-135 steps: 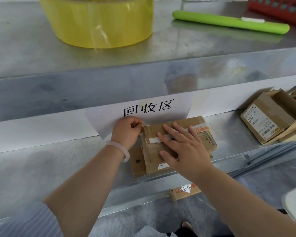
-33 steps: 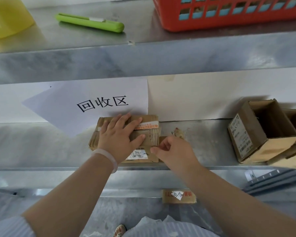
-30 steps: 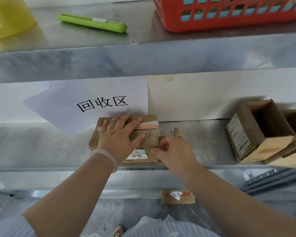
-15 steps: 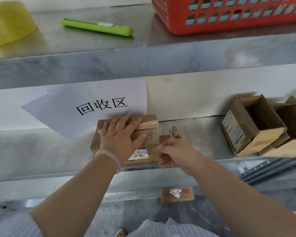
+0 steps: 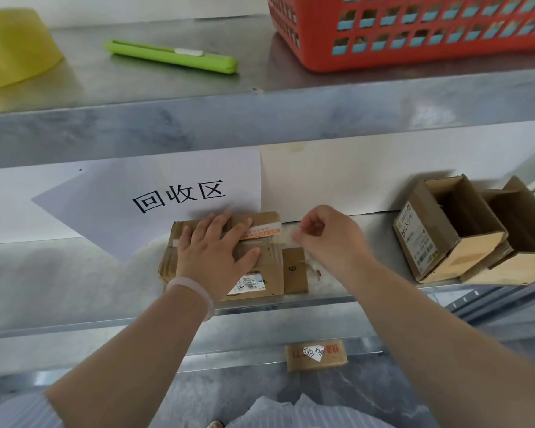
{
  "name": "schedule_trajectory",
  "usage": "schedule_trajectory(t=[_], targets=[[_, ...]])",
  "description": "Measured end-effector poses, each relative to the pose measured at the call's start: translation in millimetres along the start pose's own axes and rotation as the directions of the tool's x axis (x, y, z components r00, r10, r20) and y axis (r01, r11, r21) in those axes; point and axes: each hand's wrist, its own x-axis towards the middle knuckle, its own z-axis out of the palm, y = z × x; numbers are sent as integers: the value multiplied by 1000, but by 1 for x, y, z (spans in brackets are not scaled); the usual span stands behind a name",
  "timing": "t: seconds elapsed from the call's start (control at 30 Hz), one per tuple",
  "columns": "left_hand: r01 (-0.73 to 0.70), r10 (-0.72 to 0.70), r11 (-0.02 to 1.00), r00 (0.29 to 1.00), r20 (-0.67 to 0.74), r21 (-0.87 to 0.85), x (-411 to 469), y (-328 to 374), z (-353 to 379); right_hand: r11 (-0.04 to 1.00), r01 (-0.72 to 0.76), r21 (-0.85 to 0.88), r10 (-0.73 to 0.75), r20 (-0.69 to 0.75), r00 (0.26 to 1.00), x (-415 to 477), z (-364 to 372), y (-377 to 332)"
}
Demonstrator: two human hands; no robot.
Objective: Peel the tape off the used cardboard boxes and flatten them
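A flattened brown cardboard box (image 5: 267,267) lies on the lower steel shelf (image 5: 74,282), below a white paper sign. My left hand (image 5: 213,254) presses flat on top of it, fingers spread. An orange-and-white tape strip (image 5: 264,231) still crosses the box's far edge. To the right of the box, my right hand (image 5: 328,239) is raised a little above the shelf, its fingertips pinching a thin, clear piece of tape (image 5: 297,233) that is hard to make out.
Two open cardboard boxes (image 5: 445,230) lie on their sides at the shelf's right end. On the upper shelf rest a green box cutter (image 5: 172,55), an orange basket (image 5: 414,29) and a yellow tape roll (image 5: 10,47). A small cardboard piece (image 5: 317,355) lies lower down.
My right hand has lifted from the box's near right corner up and away to the right, pulling a piece of tape. My left hand keeps pressing on the box.
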Motion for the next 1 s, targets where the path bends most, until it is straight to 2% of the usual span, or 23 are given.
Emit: schedule_trajectory(t=[0.1,0.2,0.4,0.57,0.63,0.73,0.83,0.9,0.97,1.0], targets=[[-3,3,1000,1000,-6,4,0,-1,0,995,104,-2,-103,87,991,-3,10,6],[-6,6,1000,1000,-21,1,0,-1,1,968,213,-132,-189,177,966,-1,16,12],[-1,1,1000,999,-35,-6,-1,-1,2,901,355,-248,-332,129,934,12,15,7],[6,-7,1000,999,-40,-18,-2,-2,2,749,559,-355,-571,83,817,34,16,-3],[8,-9,1000,999,-39,-22,-2,-2,2,716,588,-377,-609,76,790,37,19,-2],[13,-14,1000,1000,-24,-29,-1,-2,3,799,531,-282,-521,114,846,38,18,9],[10,-11,1000,999,-39,-24,-1,-2,2,927,348,-139,-324,171,930,33,13,18],[2,-2,1000,999,-36,-17,0,-2,2,976,213,-44,-200,210,957,28,12,22],[-6,5,1000,999,-46,-19,-1,-3,3,989,59,137,-95,272,958,20,13,24],[-7,6,1000,998,-55,-20,-1,-3,3,959,-50,280,-42,311,949,17,14,23]])
